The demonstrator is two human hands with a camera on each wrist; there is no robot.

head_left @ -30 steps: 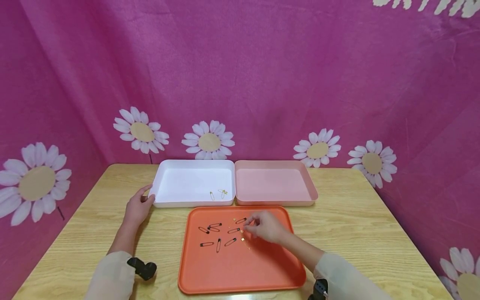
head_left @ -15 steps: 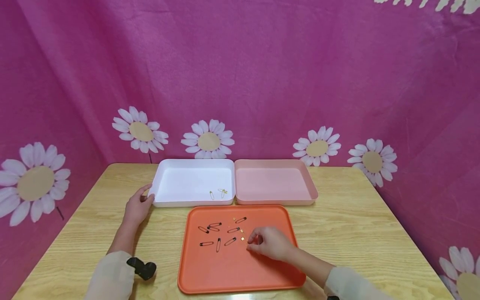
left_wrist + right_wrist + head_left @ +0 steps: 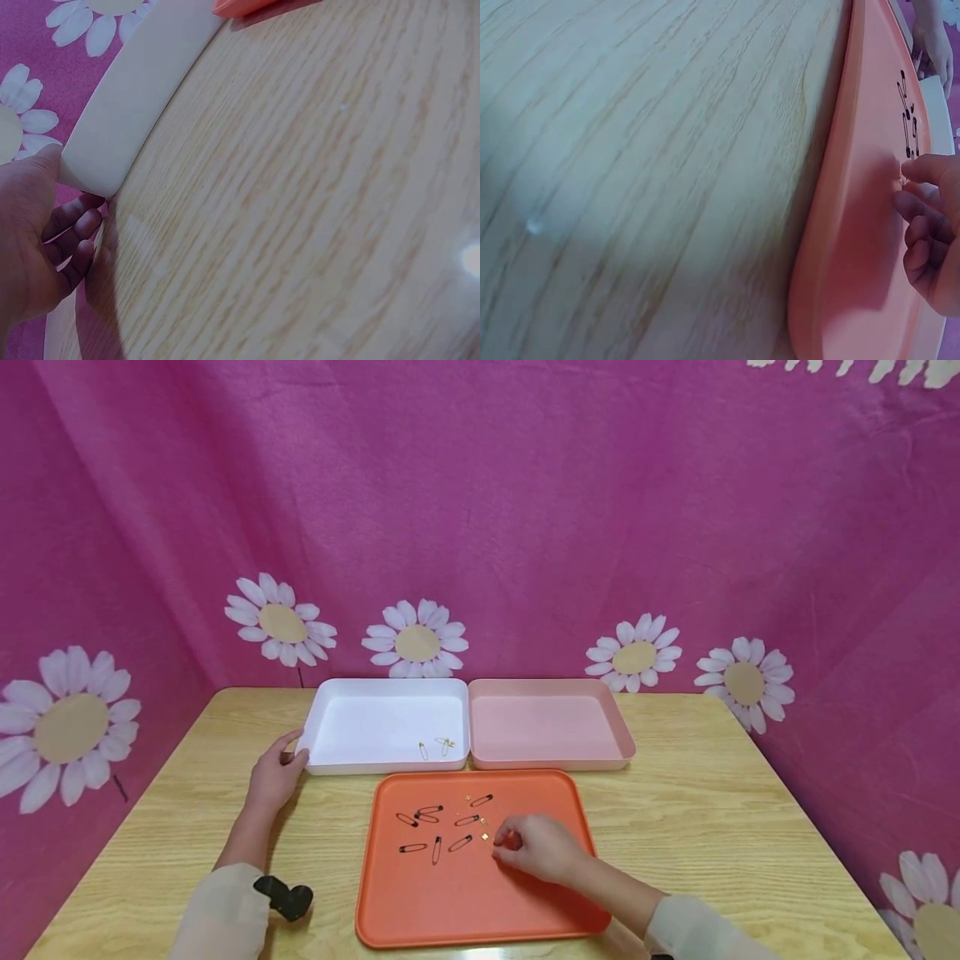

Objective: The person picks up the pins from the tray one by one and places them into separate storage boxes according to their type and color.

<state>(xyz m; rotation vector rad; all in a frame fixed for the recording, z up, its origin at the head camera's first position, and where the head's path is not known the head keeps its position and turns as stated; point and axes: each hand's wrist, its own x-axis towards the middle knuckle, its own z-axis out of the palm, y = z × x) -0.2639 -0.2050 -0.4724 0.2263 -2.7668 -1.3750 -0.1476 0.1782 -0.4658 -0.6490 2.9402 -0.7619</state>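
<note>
Lying leftward, beside right hand [image 3: 542,846] — gold pin [image 3: 485,837]

Off-wht plain sleeves [image 3: 221,914], blk rounded L wrist cam [image 3: 285,898], bare hands [image 3: 275,775].

Orange tray [image 3: 480,906] is looking like smooth, matt plastic; white tray [image 3: 367,718] and pink tray [image 3: 547,722] are showing smooth plastic too. Black safety pins [image 3: 437,850] are looking like dark metal wire, gold safety pins [image 3: 447,745] are reading as shiny metal. Tabletop [image 3: 675,827] is showing wood grain with slight gloss, backdrop [image 3: 480,527] is looking like soft, creased matt cloth.
</note>
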